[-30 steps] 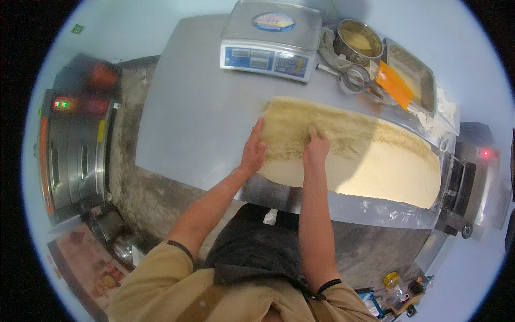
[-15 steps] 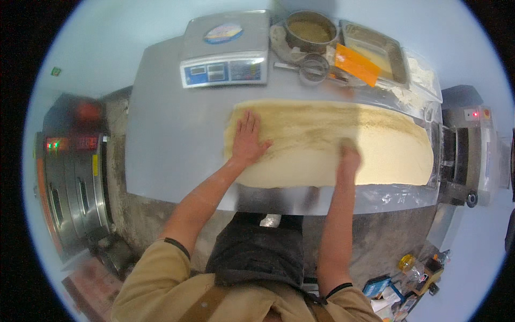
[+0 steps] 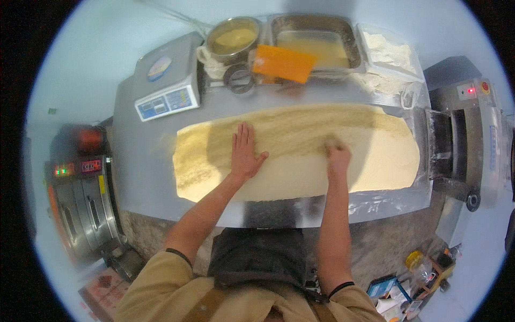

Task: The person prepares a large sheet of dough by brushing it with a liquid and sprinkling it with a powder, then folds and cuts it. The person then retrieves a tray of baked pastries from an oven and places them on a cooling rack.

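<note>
A long, wide sheet of pale yellow dough (image 3: 300, 172) lies flat on the metal table, with a brownish, powdery smear across its far half. On its left-middle part rests my left hand (image 3: 247, 155), palm down, fingers stretched out and thumb spread. My right hand (image 3: 338, 156) is closed, fingers curled, over the dough right of the middle, at the near edge of the brown streak. Slight blur covers its fingertips, and whatever they may hold does not show.
Behind the dough stand a digital scale (image 3: 166, 80), a round metal pot (image 3: 234, 52), a strainer-like round tool (image 3: 239, 79), an orange scraper (image 3: 284, 63), a rectangular metal pan (image 3: 351, 48) and a white flour tray (image 3: 390, 53). Machines flank the grey table (image 3: 142, 155): an oven (image 3: 80, 206) left, another machine (image 3: 472, 129) right.
The view has turned, so the table things sit further left. My left hand has moved inward from the dough's left edge. My right hand, still closed, has shifted slightly right along the dough.
</note>
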`<control>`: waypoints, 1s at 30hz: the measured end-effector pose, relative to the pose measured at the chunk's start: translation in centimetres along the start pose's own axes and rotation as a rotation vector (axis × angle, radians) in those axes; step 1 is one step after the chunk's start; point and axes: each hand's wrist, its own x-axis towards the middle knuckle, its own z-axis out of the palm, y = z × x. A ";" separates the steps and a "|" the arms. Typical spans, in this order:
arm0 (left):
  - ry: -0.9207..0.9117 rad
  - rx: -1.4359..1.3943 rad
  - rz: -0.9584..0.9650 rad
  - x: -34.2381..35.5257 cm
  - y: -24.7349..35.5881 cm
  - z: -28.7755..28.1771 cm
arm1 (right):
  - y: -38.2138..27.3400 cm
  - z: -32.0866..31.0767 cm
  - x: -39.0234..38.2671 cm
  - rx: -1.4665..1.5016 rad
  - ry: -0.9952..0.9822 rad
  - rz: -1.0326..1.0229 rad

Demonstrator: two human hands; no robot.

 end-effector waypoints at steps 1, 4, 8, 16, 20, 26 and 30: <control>0.012 0.043 -0.012 0.9 1.4 0.7 | -0.4 -0.8 0.9 0.110 -0.054 0.013; 0.035 0.106 -0.031 3.6 5.5 2.7 | -1.4 -3.5 4.1 0.066 0.063 -0.001; -0.067 0.072 0.049 6.1 11.6 5.3 | -2.1 -9.3 10.2 -0.050 0.082 0.021; -0.100 0.063 0.295 10.5 21.8 10.0 | -1.2 -19.7 19.8 0.077 0.119 -0.071; -0.102 0.071 0.328 13.3 24.9 11.6 | -2.3 -20.3 23.7 0.068 0.251 -0.155; -0.221 0.079 0.359 14.8 28.6 12.9 | -4.8 -20.4 27.2 -0.244 0.170 -0.183; -0.235 0.096 0.368 15.3 29.8 13.3 | -5.4 -22.3 25.9 -0.147 0.278 -0.237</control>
